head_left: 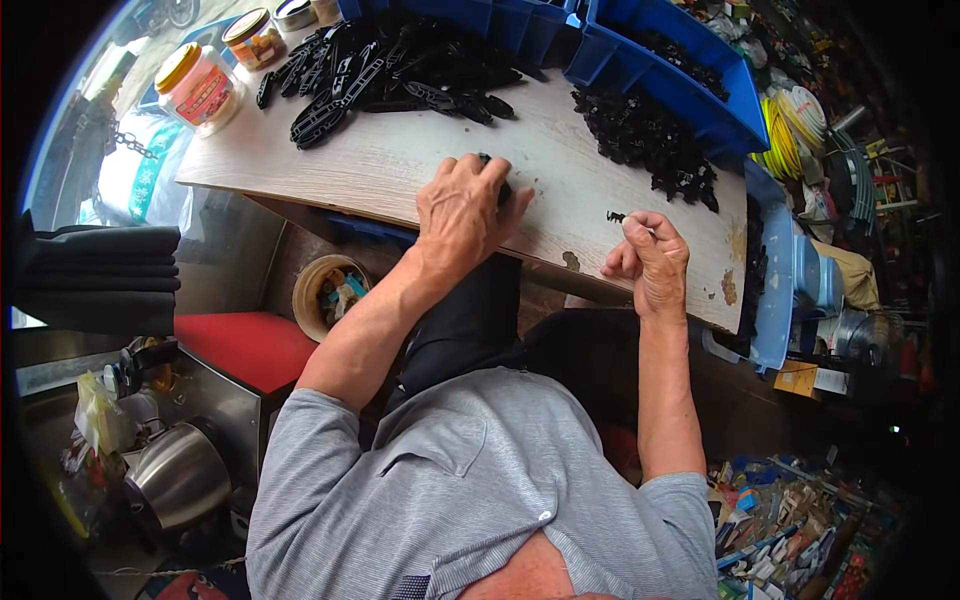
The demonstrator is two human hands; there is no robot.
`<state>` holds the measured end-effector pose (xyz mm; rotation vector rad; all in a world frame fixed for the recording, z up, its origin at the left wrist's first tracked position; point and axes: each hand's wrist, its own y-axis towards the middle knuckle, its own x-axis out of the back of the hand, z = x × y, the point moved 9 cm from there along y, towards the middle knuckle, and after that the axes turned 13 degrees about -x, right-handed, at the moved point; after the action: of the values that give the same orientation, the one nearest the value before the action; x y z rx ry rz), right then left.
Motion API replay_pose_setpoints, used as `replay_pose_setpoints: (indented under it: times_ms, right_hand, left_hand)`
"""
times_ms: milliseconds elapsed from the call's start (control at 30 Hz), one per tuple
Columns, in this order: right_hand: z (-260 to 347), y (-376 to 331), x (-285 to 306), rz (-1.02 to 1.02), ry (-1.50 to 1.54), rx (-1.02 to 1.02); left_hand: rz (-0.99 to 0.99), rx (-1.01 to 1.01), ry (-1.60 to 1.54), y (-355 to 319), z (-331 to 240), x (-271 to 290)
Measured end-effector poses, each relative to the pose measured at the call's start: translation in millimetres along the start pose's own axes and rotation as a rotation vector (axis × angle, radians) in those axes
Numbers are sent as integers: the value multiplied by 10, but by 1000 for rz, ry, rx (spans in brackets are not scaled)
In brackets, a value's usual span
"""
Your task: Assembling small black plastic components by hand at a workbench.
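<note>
My left hand (pixel 462 205) rests on the near part of the table (pixel 370 170), its fingers curled round a black plastic part (pixel 503 192) that is mostly hidden under them. To its right, my right hand (pixel 655 255) is raised over the table's front edge. Between thumb and forefinger it pinches a small black plastic clip (pixel 615 216), whose toothed end sticks out to the left. Long black slotted plastic parts (pixel 340 95) lie in a heap beyond my left hand. A heap of small black plastic pieces (pixel 640 135) spreads beyond my right hand.
Two blue bins (pixel 660 75) (pixel 490 30) stand along the table's far side. Lidded jars (pixel 205 95) sit at the far left. A light blue crate (pixel 775 290) is against the right edge. Below the table are a waste bucket (pixel 310 300) and a red surface (pixel 240 350).
</note>
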<state>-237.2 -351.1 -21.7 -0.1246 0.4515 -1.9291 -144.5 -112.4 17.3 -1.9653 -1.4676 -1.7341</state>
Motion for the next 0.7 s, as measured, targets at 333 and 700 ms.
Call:
replay_pose_setpoints:
  times_ms: [333, 700]
  right_hand:
    - [-24, 39, -129, 57, 77, -1]
    - [15, -23, -324, 255, 222, 5]
  left_hand:
    - [-191, -203, -26, -61, -248, 21]
    - [65, 213, -1248, -2, -551, -570]
